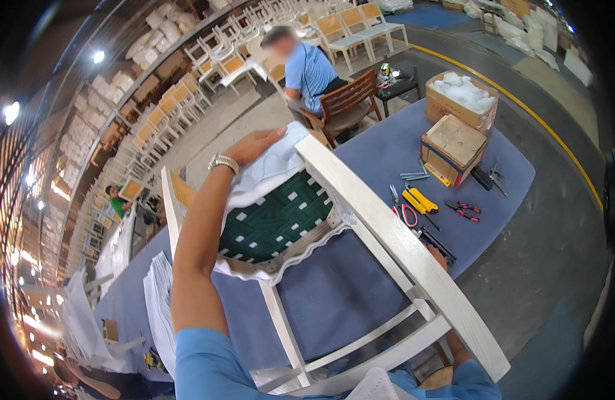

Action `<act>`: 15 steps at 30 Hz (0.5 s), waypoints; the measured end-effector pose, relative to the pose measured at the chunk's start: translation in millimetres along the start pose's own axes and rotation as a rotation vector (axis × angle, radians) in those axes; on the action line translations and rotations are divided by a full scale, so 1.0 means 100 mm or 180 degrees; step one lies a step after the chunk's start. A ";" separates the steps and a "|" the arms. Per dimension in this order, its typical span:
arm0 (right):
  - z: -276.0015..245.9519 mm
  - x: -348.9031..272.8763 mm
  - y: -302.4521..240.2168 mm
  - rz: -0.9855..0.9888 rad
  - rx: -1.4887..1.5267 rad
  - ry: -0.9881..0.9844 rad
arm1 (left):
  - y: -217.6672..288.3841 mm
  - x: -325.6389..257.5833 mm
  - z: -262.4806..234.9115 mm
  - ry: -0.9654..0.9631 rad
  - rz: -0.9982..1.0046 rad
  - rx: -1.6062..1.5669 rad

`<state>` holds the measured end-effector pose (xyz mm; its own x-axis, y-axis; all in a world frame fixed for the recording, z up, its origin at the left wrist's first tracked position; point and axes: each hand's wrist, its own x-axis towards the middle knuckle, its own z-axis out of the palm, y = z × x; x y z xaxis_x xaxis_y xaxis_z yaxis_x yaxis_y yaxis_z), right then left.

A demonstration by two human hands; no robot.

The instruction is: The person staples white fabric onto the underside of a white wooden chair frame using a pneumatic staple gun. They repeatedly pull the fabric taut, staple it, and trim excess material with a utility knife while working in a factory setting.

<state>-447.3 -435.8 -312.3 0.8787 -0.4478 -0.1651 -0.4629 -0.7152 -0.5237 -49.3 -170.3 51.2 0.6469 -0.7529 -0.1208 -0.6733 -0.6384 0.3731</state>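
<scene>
A white wooden chair frame (387, 227) lies tipped on the blue-covered workbench (394, 150), its seat of green webbing (277, 217) facing me. My left hand (254, 145), with a metal watch on the wrist, lies flat on a white foam sheet (277, 163) draped over the far side of the seat. My right hand (439, 257) is mostly hidden behind the chair's back rail; only fingers show near a black tool. Whether it grips anything I cannot tell.
Two cardboard boxes (454, 147), pliers (462, 210), scissors, a yellow-handled tool (419, 200) and bolts lie at the bench's right end. A person in a blue shirt (307, 70) sits on a brown chair beyond the bench. Stacked white sheets (159, 307) lie left. Rows of chairs stand behind.
</scene>
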 end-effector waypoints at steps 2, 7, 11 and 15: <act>-0.13 -0.17 0.08 0.0053 -0.0035 0.0100 | 0.15 0.01 0.12 -0.0096 0.0270 -0.0276; -0.43 -0.77 0.17 -0.0040 0.0069 0.0280 | -0.05 -0.22 0.24 0.0337 0.0398 0.0161; -0.69 -1.44 0.24 0.0243 0.0268 0.0438 | 0.13 -0.22 0.24 0.0298 0.0279 0.0589; -0.87 -2.11 0.22 0.0542 0.0483 0.0562 | 0.10 -0.30 0.31 0.0467 0.0159 0.0860</act>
<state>-652.7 -403.7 -216.3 0.7499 -0.6506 -0.1202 -0.5675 -0.5392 -0.6222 -87.0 -159.0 30.1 0.6421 -0.7659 0.0329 -0.7637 -0.6353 0.1148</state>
